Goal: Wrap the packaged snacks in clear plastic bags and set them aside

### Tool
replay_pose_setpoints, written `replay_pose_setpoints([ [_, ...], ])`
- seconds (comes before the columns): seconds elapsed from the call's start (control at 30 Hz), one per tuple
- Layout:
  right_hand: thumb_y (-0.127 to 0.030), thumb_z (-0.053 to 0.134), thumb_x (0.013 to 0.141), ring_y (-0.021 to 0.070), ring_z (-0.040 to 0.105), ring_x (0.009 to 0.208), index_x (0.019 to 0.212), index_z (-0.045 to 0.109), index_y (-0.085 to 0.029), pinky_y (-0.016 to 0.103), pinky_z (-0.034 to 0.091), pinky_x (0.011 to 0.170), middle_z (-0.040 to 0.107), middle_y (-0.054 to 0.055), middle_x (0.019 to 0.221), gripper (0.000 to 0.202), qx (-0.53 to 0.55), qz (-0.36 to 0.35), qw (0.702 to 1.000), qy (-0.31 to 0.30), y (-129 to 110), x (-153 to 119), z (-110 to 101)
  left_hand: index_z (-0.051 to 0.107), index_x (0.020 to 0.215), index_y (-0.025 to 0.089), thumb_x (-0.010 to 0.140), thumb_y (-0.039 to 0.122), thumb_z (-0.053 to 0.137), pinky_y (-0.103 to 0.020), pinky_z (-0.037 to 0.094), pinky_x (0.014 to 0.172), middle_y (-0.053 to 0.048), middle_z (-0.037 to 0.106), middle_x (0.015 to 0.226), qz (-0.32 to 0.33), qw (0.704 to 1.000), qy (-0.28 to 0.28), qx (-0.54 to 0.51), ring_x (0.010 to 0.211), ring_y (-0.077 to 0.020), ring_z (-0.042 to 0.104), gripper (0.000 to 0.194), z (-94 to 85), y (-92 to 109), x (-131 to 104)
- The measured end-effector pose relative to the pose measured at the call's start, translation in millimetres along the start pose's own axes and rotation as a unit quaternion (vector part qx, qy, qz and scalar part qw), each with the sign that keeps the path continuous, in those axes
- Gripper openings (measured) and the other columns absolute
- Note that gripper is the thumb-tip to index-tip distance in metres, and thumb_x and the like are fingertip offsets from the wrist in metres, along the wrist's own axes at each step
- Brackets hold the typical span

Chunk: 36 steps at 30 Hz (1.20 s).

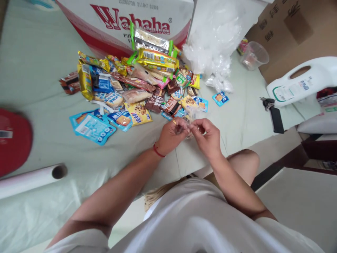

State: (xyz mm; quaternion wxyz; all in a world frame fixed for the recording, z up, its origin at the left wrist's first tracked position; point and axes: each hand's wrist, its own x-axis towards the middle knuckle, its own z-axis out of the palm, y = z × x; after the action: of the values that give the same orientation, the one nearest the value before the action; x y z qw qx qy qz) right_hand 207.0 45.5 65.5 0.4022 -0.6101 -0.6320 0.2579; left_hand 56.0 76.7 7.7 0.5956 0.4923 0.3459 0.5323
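Note:
My left hand (171,133), with a red cord at the wrist, and my right hand (209,137) meet at the table's near side. Both have their fingers pinched on a small clear plastic bag (194,113). What lies inside it is mostly hidden by my fingers. Just beyond them spreads a heap of wrapped snacks, among them a yellow cookie packet (138,113), a brown cocoa packet (156,100) and light-blue pouches (96,129). A single small blue packet (220,98) lies apart on the right.
Behind the heap stand a white-and-red Wahaha carton (126,17) and a pile of clear plastic bags (213,38). To the right are a plastic cup (255,56), a white jug (302,82) and keys with a black fob (276,119). A red object (15,147) and a roll (31,179) lie left.

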Motion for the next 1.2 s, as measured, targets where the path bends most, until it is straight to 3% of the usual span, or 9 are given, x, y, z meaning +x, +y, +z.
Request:
replay_pose_setpoints([
  [0.2, -0.045, 0.070, 0.091, 0.0147, 0.053, 0.073, 0.092, 0.065, -0.023, 0.028, 0.045, 0.070, 0.062, -0.001, 0.081, 0.022, 0.129, 0.101, 0.983, 0.085, 17.1, -9.2, -9.1, 0.056, 0.074, 0.021, 0.068, 0.033, 0.084, -0.020, 0.036, 0.045, 0.003, 0.063, 0.068, -0.076, 0.977, 0.131, -0.153, 0.054, -0.0091, 0.052, 0.031, -5.6, -1.0, 7.8],
  [0.43, -0.040, 0.070, 0.090, 0.0139, 0.052, 0.072, 0.091, 0.063, -0.022, 0.028, 0.045, 0.072, 0.060, -0.001, 0.082, 0.020, 0.193, 0.131, 0.965, 0.119, 32.8, -36.0, -8.5, 0.055, 0.079, 0.024, 0.072, 0.045, 0.081, -0.022, 0.040, 0.044, 0.004, 0.059, 0.068, -0.068, 0.958, 0.177, -0.215, 0.055, -0.0110, 0.055, 0.034, -9.3, -3.3, 13.4],
  [0.53, -0.043, 0.071, 0.087, 0.0135, 0.050, 0.067, 0.088, 0.059, -0.023, 0.028, 0.044, 0.064, 0.057, -0.002, 0.079, 0.023, 0.242, 0.183, 0.948, 0.095, 32.9, -42.7, -9.7, 0.056, 0.077, 0.024, 0.073, 0.049, 0.081, -0.023, 0.042, 0.046, 0.005, 0.055, 0.065, -0.059, 0.959, 0.172, -0.219, 0.054, -0.0105, 0.052, 0.035, -10.5, -4.2, 13.4],
  [0.63, -0.045, 0.071, 0.084, 0.0134, 0.047, 0.062, 0.085, 0.056, -0.024, 0.027, 0.041, 0.057, 0.055, -0.002, 0.075, 0.026, 0.300, 0.261, 0.917, 0.039, 35.8, -49.0, -14.9, 0.060, 0.077, 0.023, 0.072, 0.049, 0.081, -0.024, 0.043, 0.046, 0.003, 0.060, 0.066, -0.056, 0.962, 0.164, -0.213, 0.054, -0.0111, 0.054, 0.034, -11.3, -3.0, 12.8],
  [0.7, -0.042, 0.072, 0.081, 0.0143, 0.051, 0.066, 0.089, 0.059, -0.024, 0.028, 0.044, 0.059, 0.059, 0.000, 0.081, 0.024, 0.300, 0.275, 0.913, 0.021, 38.7, -54.0, -20.7, 0.062, 0.074, 0.022, 0.071, 0.046, 0.082, -0.023, 0.041, 0.045, 0.003, 0.062, 0.065, -0.061, 0.966, 0.162, -0.194, 0.052, -0.0104, 0.054, 0.031, -9.8, -1.3, 11.2],
  [0.87, -0.037, 0.066, 0.084, 0.0232, 0.061, 0.113, 0.116, 0.064, -0.027, 0.040, 0.054, 0.093, 0.063, 0.009, 0.127, 0.034, 0.226, 0.149, 0.959, 0.088, 32.3, -63.5, -40.1, 0.064, 0.070, 0.020, 0.072, 0.037, 0.084, -0.020, 0.038, 0.044, 0.003, 0.061, 0.058, -0.072, 0.980, 0.143, -0.119, 0.051, -0.0089, 0.052, 0.026, 0.1, 0.6, 2.8],
  [1.0, -0.048, 0.068, 0.089, 0.0276, 0.056, 0.131, 0.137, 0.058, -0.030, 0.048, 0.048, 0.108, 0.059, 0.010, 0.144, 0.053, 0.143, 0.104, 0.982, 0.062, 19.8, -57.3, -42.5, 0.063, 0.072, 0.020, 0.075, 0.037, 0.082, -0.021, 0.039, 0.045, 0.004, 0.061, 0.059, -0.059, 0.989, 0.122, -0.059, 0.049, -0.0086, 0.050, 0.026, 7.2, -0.9, -2.7],
  [1.1, -0.044, 0.083, 0.079, 0.0257, 0.063, 0.116, 0.136, 0.059, -0.027, 0.044, 0.051, 0.101, 0.066, 0.009, 0.133, 0.064, 0.059, 0.130, 0.986, 0.086, 21.4, -40.8, -36.2, 0.062, 0.075, 0.020, 0.077, 0.034, 0.080, -0.022, 0.039, 0.047, 0.004, 0.061, 0.063, -0.059, 0.993, 0.098, -0.026, 0.051, -0.0086, 0.048, 0.022, 10.4, 2.1, -7.9],
  [1.2, -0.043, 0.075, 0.085, 0.0189, 0.064, 0.084, 0.111, 0.069, -0.023, 0.035, 0.053, 0.082, 0.073, 0.004, 0.099, 0.033, 0.054, 0.138, 0.981, 0.127, 29.8, -19.8, -35.4, 0.064, 0.084, 0.020, 0.077, 0.034, 0.081, -0.023, 0.046, 0.057, 0.002, 0.064, 0.077, -0.075, 0.996, 0.042, 0.024, 0.064, -0.0108, 0.056, 0.023, 11.3, 10.8, -20.5],
])
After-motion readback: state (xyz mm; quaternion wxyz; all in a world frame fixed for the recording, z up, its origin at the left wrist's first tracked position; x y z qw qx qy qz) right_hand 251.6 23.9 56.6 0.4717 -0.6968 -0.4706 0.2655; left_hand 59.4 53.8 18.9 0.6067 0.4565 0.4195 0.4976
